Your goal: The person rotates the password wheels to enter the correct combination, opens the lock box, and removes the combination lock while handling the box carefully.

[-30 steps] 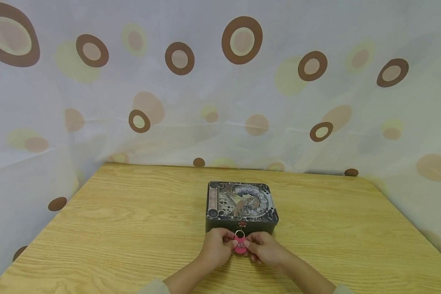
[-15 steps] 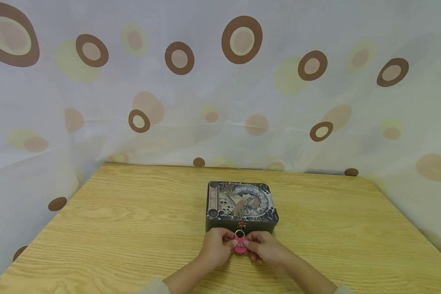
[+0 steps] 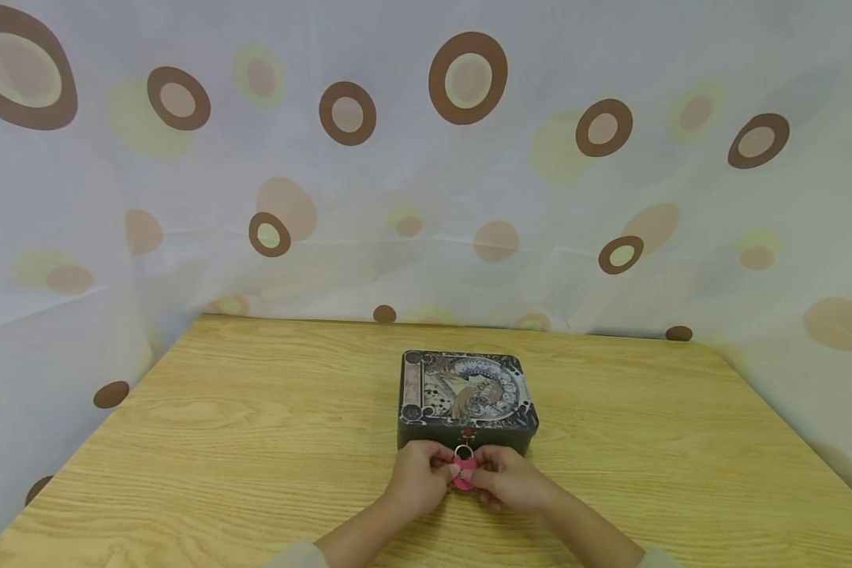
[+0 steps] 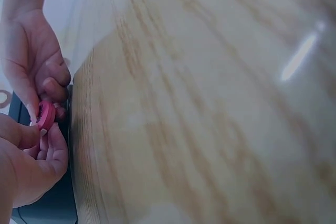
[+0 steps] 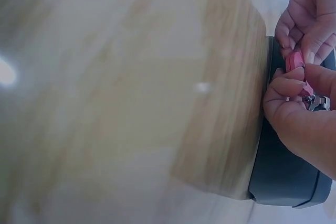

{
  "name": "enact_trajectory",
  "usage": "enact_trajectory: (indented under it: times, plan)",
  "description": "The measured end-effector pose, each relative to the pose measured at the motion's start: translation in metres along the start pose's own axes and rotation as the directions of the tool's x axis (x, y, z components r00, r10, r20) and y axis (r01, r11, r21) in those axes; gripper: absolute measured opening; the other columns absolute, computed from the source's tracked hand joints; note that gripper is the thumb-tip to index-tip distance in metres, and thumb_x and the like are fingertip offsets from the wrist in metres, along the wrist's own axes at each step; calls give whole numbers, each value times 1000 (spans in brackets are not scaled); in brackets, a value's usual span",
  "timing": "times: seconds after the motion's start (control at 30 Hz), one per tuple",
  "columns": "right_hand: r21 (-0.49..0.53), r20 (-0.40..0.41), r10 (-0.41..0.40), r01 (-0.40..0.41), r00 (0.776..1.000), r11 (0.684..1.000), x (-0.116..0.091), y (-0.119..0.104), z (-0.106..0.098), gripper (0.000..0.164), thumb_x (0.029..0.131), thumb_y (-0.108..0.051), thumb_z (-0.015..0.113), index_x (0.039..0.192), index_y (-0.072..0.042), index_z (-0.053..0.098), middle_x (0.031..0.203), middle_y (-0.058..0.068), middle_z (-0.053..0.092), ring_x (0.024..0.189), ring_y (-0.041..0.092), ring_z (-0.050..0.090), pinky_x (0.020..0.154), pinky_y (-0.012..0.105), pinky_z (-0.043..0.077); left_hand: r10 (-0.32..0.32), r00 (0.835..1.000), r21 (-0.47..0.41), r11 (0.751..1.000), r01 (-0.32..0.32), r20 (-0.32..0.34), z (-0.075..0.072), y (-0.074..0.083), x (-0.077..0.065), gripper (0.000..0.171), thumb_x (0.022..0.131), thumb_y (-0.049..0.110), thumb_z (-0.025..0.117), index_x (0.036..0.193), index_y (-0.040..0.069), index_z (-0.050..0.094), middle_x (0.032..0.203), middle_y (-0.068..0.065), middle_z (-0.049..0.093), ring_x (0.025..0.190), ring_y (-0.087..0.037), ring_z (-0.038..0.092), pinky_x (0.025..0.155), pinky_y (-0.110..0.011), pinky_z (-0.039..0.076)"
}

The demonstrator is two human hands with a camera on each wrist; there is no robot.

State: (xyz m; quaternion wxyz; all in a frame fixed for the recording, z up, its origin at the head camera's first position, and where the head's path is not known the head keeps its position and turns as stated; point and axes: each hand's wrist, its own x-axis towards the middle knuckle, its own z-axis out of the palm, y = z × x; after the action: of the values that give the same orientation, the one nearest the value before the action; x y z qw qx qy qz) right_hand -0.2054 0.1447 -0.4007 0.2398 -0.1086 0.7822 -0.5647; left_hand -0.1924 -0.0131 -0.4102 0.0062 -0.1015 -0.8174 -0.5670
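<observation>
Left hand: pinching the left side of a small pink padlock, thumb tip at the edge of its face, index finger bent along its upper side, remaining fingers curled beneath. Forearm slanting up and inward from the lower edge of the head view.

Right hand: pinching the same padlock from the right, thumb laid over the middle of its face, index finger bent above, other fingers folded under. Forearm slanting inward to mirror the left; the two hands nearly meet, thumbs pointing at each other.

Sleeves: pale cuffs, left and right, at the lower edge.

Padlock: held between both hands, just before the middle of the box's front wall; metal shackle uppermost, body hanging below. Number wheels largely under the right thumb. Whether the shackle passes through the clasp cannot be told.

Clasp: small, reddish, at the box's front edge, directly above the shackle.

Box: dark, rectangular, rounded corners, lid down, illustrated with a figure and ornamental border.

Counter: yellowish wood grain, carrying the box near its centre.

Curtain: whitish, printed with brown, peach and yellow ovals, behind and at both sides.
</observation>
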Motion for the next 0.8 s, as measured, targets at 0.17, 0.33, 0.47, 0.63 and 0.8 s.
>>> enact_trajectory:
  times: [0.17, 0.33, 0.47, 0.63, 0.8]
  plan:
    - [-2, -1, -4, 4, 1000, 1000, -1, -1, 2, 17, 91, -10, 54, 94, 6, 50, 65, 0, 46, 55, 9, 41, 49, 17, 36, 17, 1000, -15, 1000, -17, -5, 0, -5, 2, 7, 81, -2, 65, 80, -8, 65, 69, -10, 62, 59, -5, 52, 50, -17, 45]
    - [-6, -2, 0, 0, 1000, 1000, -1, -2, 2, 16, 92, -9, 53, 94, 6, 49, 66, 0, 46, 55, 9, 41, 49, 17, 36, 78, 997, -2, 997, -78, -12, 4, -18, 6, 9, 82, 2, 66, 79, -7, 65, 66, -3, 62, 58, -1, 53, 51, -18, 47]
    - [-11, 10, 3, -2, 1000, 1000, 0, -2, 1, 16, 92, -9, 52, 94, 6, 50, 66, -1, 45, 55, 9, 41, 49, 17, 35, 80, 997, 1, 997, -80, -15, 4, -16, 5, 8, 81, 1, 66, 78, -6, 65, 66, -4, 62, 58, -2, 52, 50, -17, 46]
    - [-43, 24, 11, -10, 1000, 999, 1, -2, -1, 14, 92, -10, 52, 90, 3, 52, 64, -2, 44, 53, 9, 40, 49, 18, 35, 21, 1000, 18, 1000, -21, -11, 1, -2, 1, 5, 80, -3, 65, 78, -8, 65, 66, -10, 63, 59, -5, 51, 50, -17, 44]
    - [-60, 36, 8, -6, 999, 998, 1, -4, -2, 13, 92, -10, 52, 85, 0, 52, 62, -2, 45, 52, 8, 40, 49, 18, 34, 21, 1000, 26, 999, -20, -15, 1, 2, -1, 3, 78, -6, 64, 77, -8, 64, 66, -11, 63, 58, -6, 51, 49, -16, 44]
